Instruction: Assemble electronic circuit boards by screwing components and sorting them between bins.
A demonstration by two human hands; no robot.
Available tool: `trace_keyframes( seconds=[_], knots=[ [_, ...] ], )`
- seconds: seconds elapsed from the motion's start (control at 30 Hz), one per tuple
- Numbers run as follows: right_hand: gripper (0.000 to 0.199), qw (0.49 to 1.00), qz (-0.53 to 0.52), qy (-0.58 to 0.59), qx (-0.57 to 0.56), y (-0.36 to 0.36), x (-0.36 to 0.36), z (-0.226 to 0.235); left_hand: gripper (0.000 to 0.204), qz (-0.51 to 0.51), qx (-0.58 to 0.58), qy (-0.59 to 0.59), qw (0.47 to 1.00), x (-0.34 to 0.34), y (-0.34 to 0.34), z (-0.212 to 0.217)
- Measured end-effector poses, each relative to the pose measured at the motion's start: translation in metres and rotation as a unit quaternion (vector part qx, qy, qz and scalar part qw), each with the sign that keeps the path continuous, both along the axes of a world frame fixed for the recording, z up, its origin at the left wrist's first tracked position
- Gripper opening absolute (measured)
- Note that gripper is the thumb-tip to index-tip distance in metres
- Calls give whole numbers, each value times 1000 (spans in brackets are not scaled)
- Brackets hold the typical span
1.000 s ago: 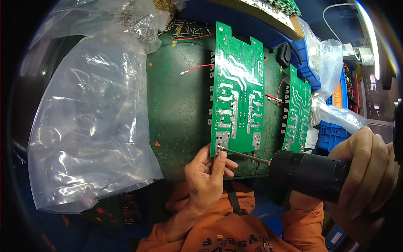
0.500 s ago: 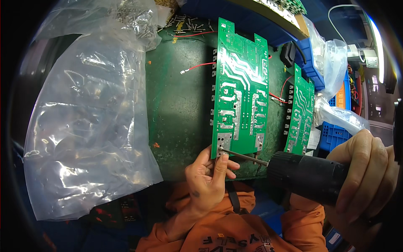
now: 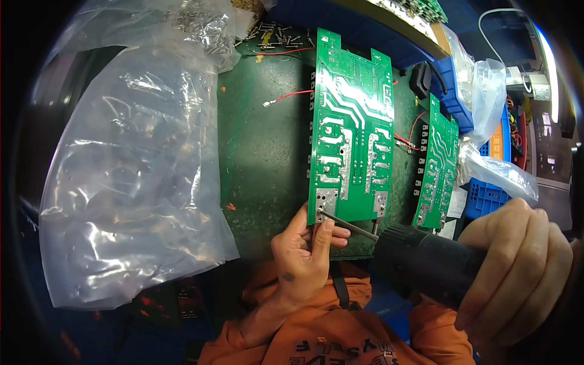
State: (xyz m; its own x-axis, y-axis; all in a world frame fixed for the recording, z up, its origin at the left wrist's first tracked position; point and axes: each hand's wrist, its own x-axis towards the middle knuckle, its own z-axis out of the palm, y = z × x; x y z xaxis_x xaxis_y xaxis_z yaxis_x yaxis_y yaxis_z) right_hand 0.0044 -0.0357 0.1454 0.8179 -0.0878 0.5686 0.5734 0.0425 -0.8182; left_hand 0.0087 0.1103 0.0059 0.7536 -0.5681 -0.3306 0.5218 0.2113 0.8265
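A green circuit board (image 3: 353,134) lies solder side up on the green work surface, with metal parts and red wires sticking out along its sides. My left hand (image 3: 304,249) grips its near left corner, thumb in front and fingers reaching under the edge. In my right hand (image 3: 517,267) is a black power screwdriver (image 3: 426,261), the fingers wrapped round its body. Its long bit (image 3: 350,226) meets the silver pad at that corner, beside my left thumb. The screw head under the tip is too small to make out.
A second green circuit board (image 3: 437,164) lies to the right. Clear plastic bags (image 3: 140,182) cover the left side, one holding many screws (image 3: 204,30). Loose screws (image 3: 277,36) lie at the back. Blue bins (image 3: 450,91) line the far right.
The power screwdriver and my right hand have shifted slightly left and down, with the bit staying at the same corner. My left hand keeps its grip on the board.
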Motion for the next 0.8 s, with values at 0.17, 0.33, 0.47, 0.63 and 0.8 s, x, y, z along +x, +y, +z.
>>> trace_keyframes(
  seconds=[0.17,0.33,0.47,0.63,0.8],
  knots=[
    [58,1000,8,-24,-18,-9,-2,14,30,-16,23,-34,999,-1,1,6],
    [59,998,12,-52,-34,-7,-4,22,29,-10,-11,-7,1000,-6,-1,5],
    [52,995,-37,-90,-2,-9,-25,44,28,-23,-57,7,998,-6,-16,6],
    [53,991,-42,-129,16,-32,-61,67,29,-76,-17,-48,996,-8,-25,3],
    [49,979,-144,-140,29,-32,-94,64,25,82,317,-472,819,77,5,11]
  ],
)
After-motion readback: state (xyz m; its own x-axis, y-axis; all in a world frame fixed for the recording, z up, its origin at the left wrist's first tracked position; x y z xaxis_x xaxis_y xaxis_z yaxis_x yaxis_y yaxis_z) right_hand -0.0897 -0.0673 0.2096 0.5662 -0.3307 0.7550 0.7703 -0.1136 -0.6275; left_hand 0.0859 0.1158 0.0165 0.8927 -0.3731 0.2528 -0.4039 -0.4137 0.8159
